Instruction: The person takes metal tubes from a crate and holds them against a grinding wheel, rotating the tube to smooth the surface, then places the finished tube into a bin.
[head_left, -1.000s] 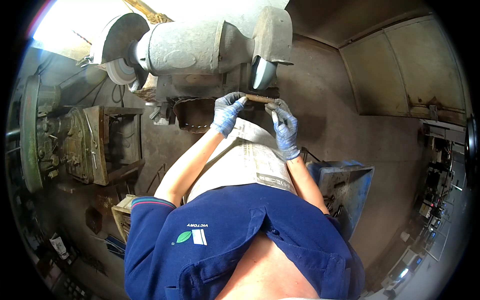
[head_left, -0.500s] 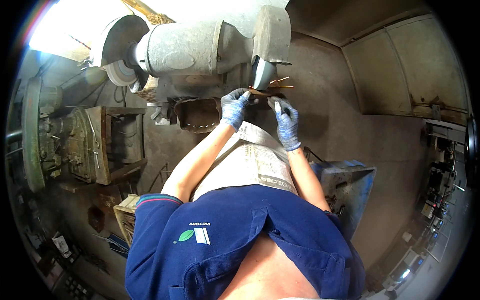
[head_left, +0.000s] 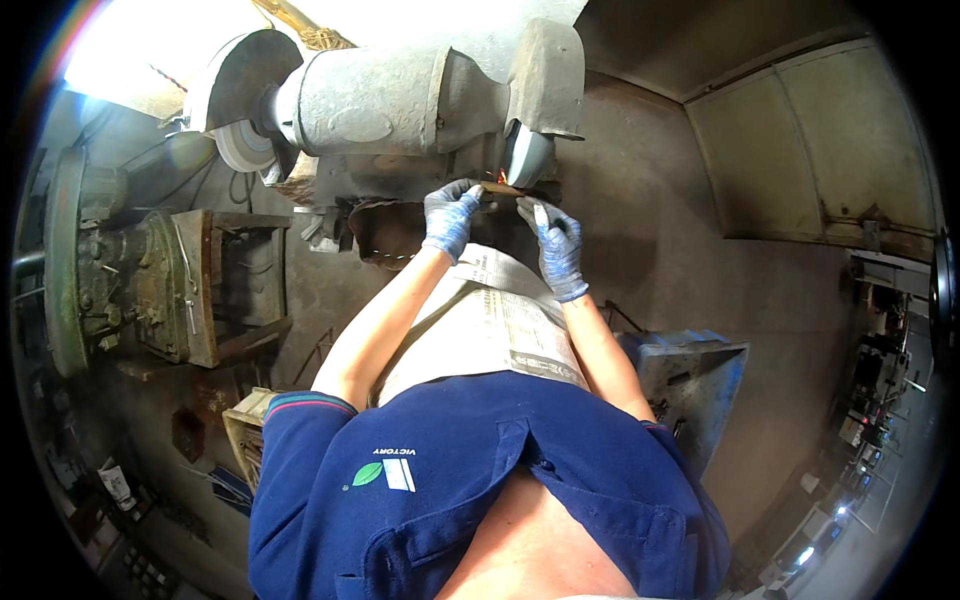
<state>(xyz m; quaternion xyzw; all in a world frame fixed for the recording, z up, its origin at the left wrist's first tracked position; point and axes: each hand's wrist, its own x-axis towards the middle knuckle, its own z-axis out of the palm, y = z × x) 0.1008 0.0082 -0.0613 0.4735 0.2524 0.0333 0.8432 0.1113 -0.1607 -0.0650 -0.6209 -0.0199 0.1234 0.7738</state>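
A small flat brown metal piece (head_left: 503, 188) lies against the lower edge of the grey grinding wheel (head_left: 528, 160), the right-hand wheel of a bench grinder (head_left: 370, 95). Red sparks show where the two meet. My left hand (head_left: 453, 217), in a blue and grey work glove, is closed with thumb and fingers pinching the left end of the piece. Gloved alike, my right hand (head_left: 557, 250) is closed at the piece's right end, its fingertips partly hiding that end.
Below the grinder hangs a dark metal trough (head_left: 385, 230). A white wheel (head_left: 243, 147) sits at the grinder's left end. Old machinery (head_left: 150, 285) stands at left, a blue-edged metal bin (head_left: 695, 385) at right. Newspaper (head_left: 490, 320) covers my lap.
Both hands have shifted a little left with the metal piece, so the wheel now meets it nearer its right end. The sparks are shorter and sit left of the wheel.
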